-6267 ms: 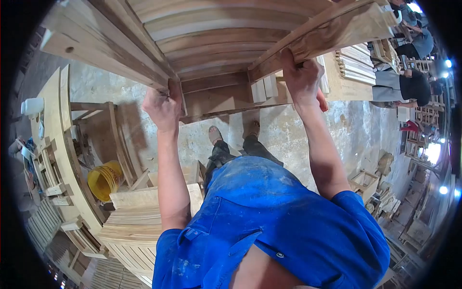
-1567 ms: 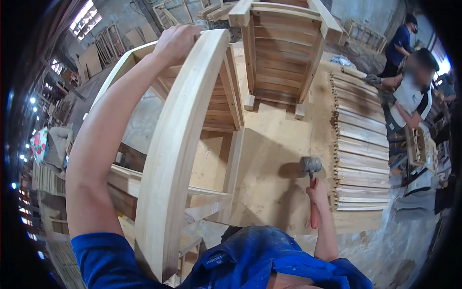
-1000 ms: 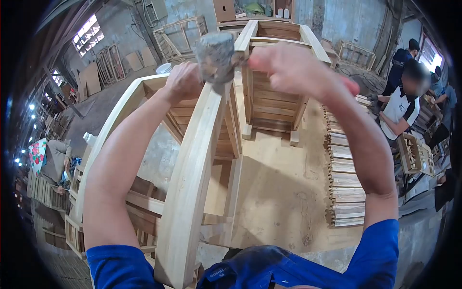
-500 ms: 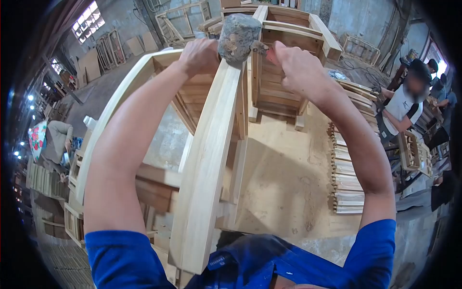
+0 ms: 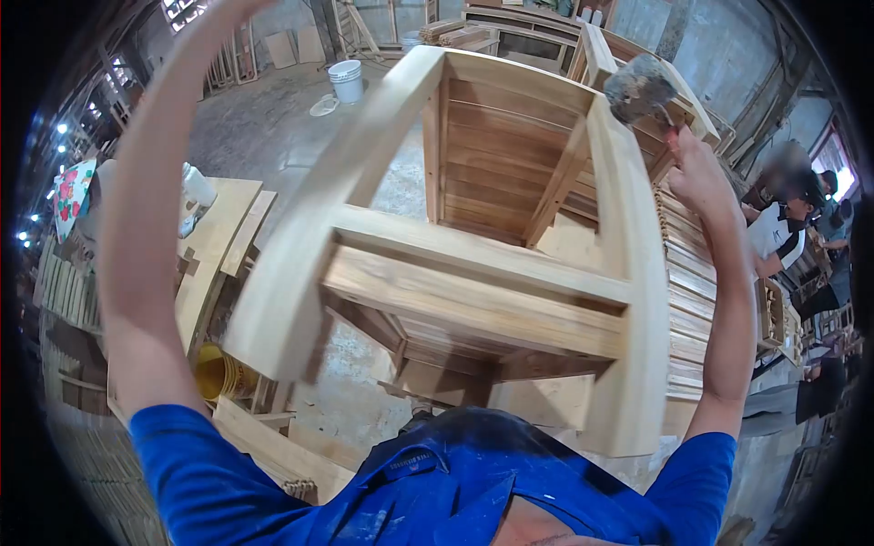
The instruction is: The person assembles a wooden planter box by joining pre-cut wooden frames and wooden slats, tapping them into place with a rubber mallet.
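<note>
My right hand point(image 5: 701, 177) is closed around the red handle of a mallet point(image 5: 640, 88) with a thick, worn grey head. The mallet head overlaps the top right of a pale wooden furniture frame point(image 5: 473, 264). That frame has two long, slightly curved side members joined by crosspieces, with a slatted panel point(image 5: 510, 164) behind them. My left arm point(image 5: 141, 237) reaches up along the left side, and its hand is out of view past the top edge.
A white bucket point(image 5: 346, 82) stands on the floor beyond the frame. At left are a workbench point(image 5: 223, 214) and a yellow bucket point(image 5: 218, 371). Slatted wooden pieces point(image 5: 692, 318) lie at right, near a person in a white shirt point(image 5: 780, 232). Another slatted frame stands behind.
The furniture frame now appears turned, its crosspieces facing me. My right hand and the mallet have shifted right. My left hand has left the beam's top end and gone out of view.
</note>
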`<state>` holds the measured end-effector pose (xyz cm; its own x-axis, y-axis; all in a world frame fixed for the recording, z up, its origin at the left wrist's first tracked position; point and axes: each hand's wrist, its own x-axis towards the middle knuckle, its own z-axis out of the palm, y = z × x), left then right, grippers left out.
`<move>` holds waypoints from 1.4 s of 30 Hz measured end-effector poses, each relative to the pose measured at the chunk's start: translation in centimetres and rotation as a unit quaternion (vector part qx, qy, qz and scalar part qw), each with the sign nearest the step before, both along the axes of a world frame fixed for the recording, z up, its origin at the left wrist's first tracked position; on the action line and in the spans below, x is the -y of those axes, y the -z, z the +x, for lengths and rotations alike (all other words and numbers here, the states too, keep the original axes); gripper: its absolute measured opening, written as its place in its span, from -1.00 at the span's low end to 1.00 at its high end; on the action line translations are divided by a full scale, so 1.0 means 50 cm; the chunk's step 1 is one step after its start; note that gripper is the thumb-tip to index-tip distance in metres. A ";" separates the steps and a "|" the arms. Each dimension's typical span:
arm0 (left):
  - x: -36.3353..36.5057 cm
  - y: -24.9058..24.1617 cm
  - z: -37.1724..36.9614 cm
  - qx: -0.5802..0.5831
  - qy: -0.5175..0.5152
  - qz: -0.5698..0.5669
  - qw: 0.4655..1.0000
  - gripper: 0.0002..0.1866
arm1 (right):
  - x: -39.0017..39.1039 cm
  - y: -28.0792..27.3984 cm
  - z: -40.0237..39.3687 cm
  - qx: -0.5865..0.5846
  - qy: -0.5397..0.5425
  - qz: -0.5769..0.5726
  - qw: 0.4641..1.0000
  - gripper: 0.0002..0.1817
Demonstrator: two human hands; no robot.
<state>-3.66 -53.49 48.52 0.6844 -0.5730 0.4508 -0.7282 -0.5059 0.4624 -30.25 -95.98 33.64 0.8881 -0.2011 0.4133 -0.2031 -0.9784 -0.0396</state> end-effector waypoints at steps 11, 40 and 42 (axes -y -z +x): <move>0.264 0.584 0.177 -0.201 0.116 -0.316 0.920 -0.21 | -0.136 -0.079 0.012 -0.089 0.099 -0.047 0.990 -0.66; 0.339 0.625 0.159 -0.097 -0.010 -0.418 0.903 -0.81 | -0.347 -0.182 0.369 0.003 0.073 0.067 0.995 -0.59; 0.349 0.637 0.178 -0.064 0.004 -0.402 0.913 -0.81 | -0.340 -0.086 0.361 -0.008 -0.112 -0.082 0.990 -0.55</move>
